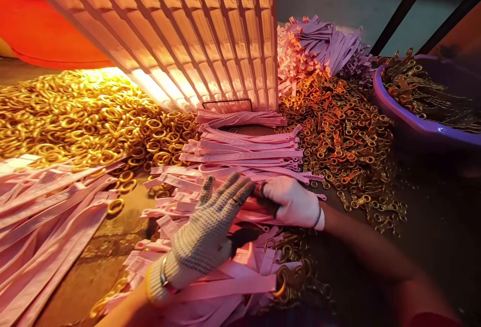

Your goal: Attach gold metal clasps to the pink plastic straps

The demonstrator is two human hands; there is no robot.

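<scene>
Over pink straps, gloved fingers

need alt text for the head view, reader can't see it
A person's gloved left hand and gloved right hand are over piled pink straps. Gold rings lie heaped to the left; metal clasps and a purple basin sit to the right.

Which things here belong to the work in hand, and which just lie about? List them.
Likely in the work:
pink straps, at the left hand and right hand
gold rings, heaped to the left
brass clasps, heaped to the right
purple basin of metal pieces

Apparently just nearby:
ribbed panel, behind the straps
red object, upper left
</scene>
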